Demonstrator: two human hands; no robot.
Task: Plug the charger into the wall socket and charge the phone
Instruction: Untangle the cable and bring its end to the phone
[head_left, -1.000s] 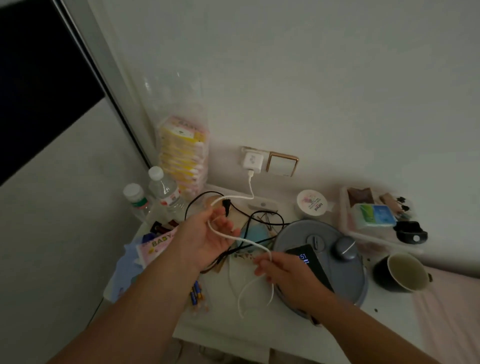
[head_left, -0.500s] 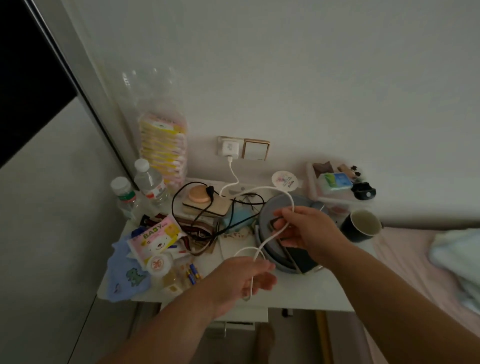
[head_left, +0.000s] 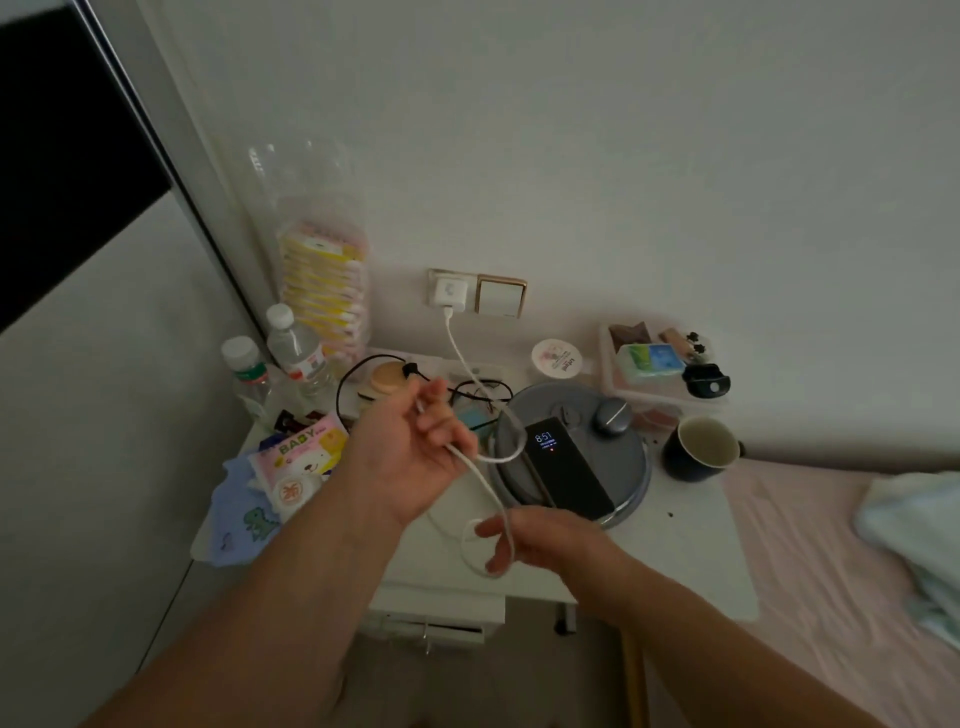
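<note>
A white charger (head_left: 450, 292) sits in the wall socket (head_left: 435, 280), next to a gold-framed switch. Its white cable (head_left: 462, 353) runs down over the table to my hands. My left hand (head_left: 410, 452) is closed around the cable, with the cable's end near the fingertips. My right hand (head_left: 540, 535) is lower, near the table's front, fingers loosely hooked through a loop of the same cable. The black phone (head_left: 566, 470) lies on a round grey device (head_left: 628, 467), its screen lit and showing 8:51. No cable is seen in the phone.
The small white table (head_left: 691, 551) is crowded: two water bottles (head_left: 296, 348), a tissue pack stack (head_left: 324, 280), a BABY wipes pack (head_left: 301, 454), black cords, a round tub (head_left: 557, 357), a tray of small items (head_left: 660, 358), a dark mug (head_left: 698, 448). A pink bed (head_left: 841, 561) lies right.
The hands have swapped places: my left hand rose with the cable toward the back of the table, my right hand left the phone and dropped to the front loop. The phone screen shows lit.
</note>
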